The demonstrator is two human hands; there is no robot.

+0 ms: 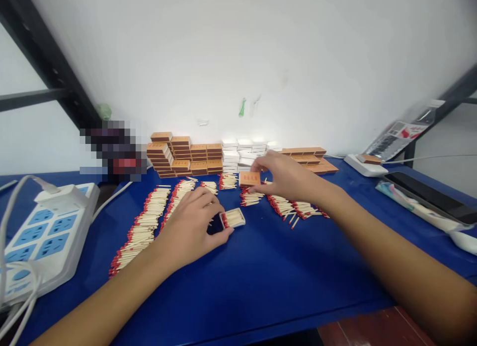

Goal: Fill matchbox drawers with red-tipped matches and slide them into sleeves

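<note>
On the blue desk [283, 276], holds the left end of an open matchbox tray [235, 218] in the left hand [196, 219]; pinches the right end of an orange matchbox [248, 178] in the right hand [283, 176], just beyond the tray and slightly right, with both long axes roughly left to right, loose red-tipped matches [151, 214] around and, farthest, orange matchbox stacks [181, 155] by the wall [208, 63].
</note>
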